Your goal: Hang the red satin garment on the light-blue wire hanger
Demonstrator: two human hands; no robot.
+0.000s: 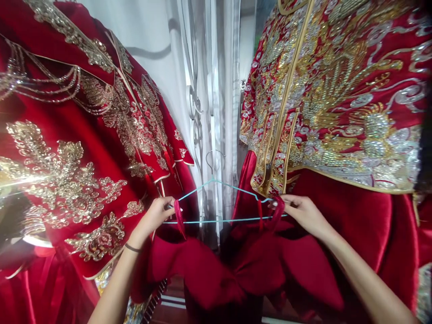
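both hands are raised in front of the person, each at one end of a thin teal wire hanger (216, 193). the left hand (158, 213) curls around the hanger's left corner, fingers closed on the wire and on a narrow red strap loop (178, 218) that hangs over it there. the right hand (302, 211) pinches the right corner, thumb and fingertips pressed on the wire and on the second red loop (277, 209) draped across it. between the hands the hanger's bottom bar runs level, and its metal hook rises above the midpoint. below both hands a plain red satin garment (243, 270) sags from the two loops in heavy folds. just left of the left hand hangs a red robe with gold embroidery (77, 171); above and to the right of the right hand hangs a red jacket thick with gold and silver beading (337, 94). behind the hanger, between the hands, fall white sheer curtains (219, 90).
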